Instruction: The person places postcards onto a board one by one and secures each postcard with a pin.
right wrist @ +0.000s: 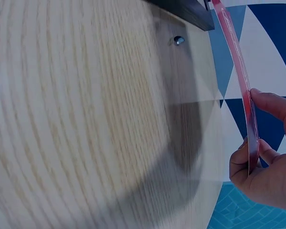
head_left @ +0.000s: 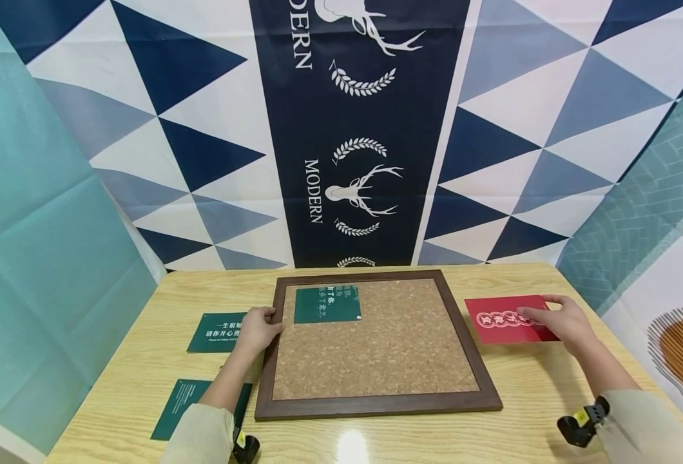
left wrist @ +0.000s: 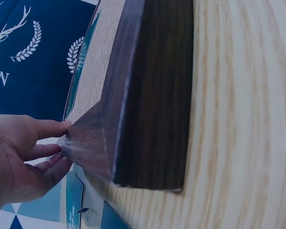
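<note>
A framed cork board (head_left: pixel 370 348) lies on the table, its dark brown wooden frame (left wrist: pixel 152 95) seen close up in the left wrist view. My left hand (head_left: pixel 260 330) grips the frame's left side, thumb on top and fingers at the outer edge (left wrist: pixel 24 152). Off the board's right side, my right hand (head_left: pixel 564 322) pinches a red card (head_left: pixel 509 320) with white lettering by its right end. The card is held above the table and appears edge-on in the right wrist view (right wrist: pixel 240 71). A green card (head_left: pixel 327 304) with white writing lies at the cork's upper left, a small pin at its lower right corner.
Left of the board lie a green card (head_left: pixel 214 332) and another green card (head_left: pixel 182 406), partly behind my left arm. A thumbtack (left wrist: pixel 83 210) is near the left hand. A shiny pin (right wrist: pixel 178 40) rests on the table (right wrist: pixel 86 119) below the red card. A patterned cloth (head_left: pixel 353 129) hangs behind.
</note>
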A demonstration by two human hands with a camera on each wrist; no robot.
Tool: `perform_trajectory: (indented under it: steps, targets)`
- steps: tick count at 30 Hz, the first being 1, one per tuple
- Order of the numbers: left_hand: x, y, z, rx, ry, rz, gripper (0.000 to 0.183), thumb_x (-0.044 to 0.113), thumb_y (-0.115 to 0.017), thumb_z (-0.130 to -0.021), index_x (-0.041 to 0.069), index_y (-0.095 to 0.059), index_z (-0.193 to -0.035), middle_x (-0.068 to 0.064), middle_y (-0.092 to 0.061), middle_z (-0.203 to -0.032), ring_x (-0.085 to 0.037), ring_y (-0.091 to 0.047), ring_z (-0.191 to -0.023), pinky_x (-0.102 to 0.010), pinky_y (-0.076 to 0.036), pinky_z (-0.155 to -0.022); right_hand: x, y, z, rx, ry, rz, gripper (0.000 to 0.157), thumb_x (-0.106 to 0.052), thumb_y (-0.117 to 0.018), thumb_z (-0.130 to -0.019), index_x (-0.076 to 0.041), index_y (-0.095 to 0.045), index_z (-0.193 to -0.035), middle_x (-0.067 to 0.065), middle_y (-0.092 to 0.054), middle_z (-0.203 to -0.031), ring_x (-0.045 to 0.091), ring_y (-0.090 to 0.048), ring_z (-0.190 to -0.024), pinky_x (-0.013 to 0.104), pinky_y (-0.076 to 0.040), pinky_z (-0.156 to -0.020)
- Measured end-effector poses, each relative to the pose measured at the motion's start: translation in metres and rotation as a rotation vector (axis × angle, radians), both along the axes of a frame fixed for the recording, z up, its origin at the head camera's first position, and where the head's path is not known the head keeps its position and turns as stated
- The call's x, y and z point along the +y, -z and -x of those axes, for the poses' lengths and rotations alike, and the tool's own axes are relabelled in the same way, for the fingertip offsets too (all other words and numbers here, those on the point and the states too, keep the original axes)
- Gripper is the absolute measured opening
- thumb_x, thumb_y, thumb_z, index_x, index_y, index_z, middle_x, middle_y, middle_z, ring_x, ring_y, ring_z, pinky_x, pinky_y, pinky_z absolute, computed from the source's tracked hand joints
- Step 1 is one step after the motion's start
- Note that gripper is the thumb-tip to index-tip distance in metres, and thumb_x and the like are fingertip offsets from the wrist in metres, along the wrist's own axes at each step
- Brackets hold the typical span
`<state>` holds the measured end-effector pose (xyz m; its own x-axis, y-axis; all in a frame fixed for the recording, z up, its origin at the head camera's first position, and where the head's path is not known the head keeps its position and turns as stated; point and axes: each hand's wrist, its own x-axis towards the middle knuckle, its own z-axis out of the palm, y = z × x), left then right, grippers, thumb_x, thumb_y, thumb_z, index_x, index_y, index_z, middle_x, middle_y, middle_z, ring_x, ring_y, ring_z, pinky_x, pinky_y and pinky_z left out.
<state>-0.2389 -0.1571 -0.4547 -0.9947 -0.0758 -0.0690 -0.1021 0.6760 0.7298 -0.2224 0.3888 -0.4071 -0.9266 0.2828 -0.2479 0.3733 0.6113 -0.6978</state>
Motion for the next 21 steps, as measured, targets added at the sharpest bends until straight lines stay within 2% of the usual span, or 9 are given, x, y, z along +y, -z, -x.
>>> perform_trajectory:
  steps: [9,21]
  targets:
    - [-0.001,-0.001,-0.001,-0.002,0.000,-0.003,0.047,0.010,-0.064,-0.087,-0.007,-0.051,-0.128,-0.026,-0.054,-0.127,-0.039,-0.057,-0.109,-0.044,-0.052,-0.083,-0.010,-0.003,0.005,0.004,0.002,0.008,0.104,-0.056,-0.061,-0.081,0.015,-0.015,-0.141,0.039,-0.022,-0.135,0.047,-0.028,-0.117,0.048,-0.042,-0.090]
    - [-0.001,0.001,-0.001,-0.001,-0.003,0.002,0.046,0.010,-0.064,-0.087,-0.006,-0.052,-0.128,-0.026,-0.055,-0.125,-0.039,-0.057,-0.109,-0.045,-0.052,-0.083,-0.022,-0.005,0.011,0.014,0.016,0.003,0.096,-0.049,-0.061,-0.085,0.013,-0.014,-0.142,0.039,-0.020,-0.139,0.048,-0.027,-0.120,0.054,-0.037,-0.098]
